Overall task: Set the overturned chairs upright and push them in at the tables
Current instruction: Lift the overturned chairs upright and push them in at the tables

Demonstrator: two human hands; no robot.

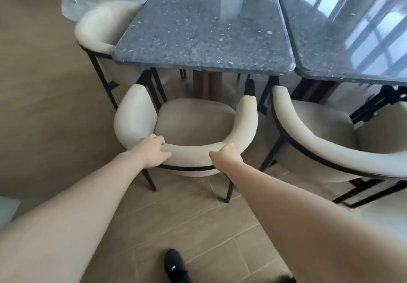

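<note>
Cream upholstered curved-back chair with black metal legs (193,126) upright at the near edge of the grey speckled stone bench (204,33), left hand (152,152) and right hand (226,156) with fingers curled over its backrest, second cream chair (326,141) just right, wood-look tiled floor (198,223) beneath

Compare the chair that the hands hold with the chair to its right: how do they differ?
The held chair stands upright on its legs, its seat facing the left table; the right chair looks tilted and turned at an angle. The left hand and right hand grip the held chair's backrest; nothing touches the right chair. Both have cream upholstery and black frames.
</note>
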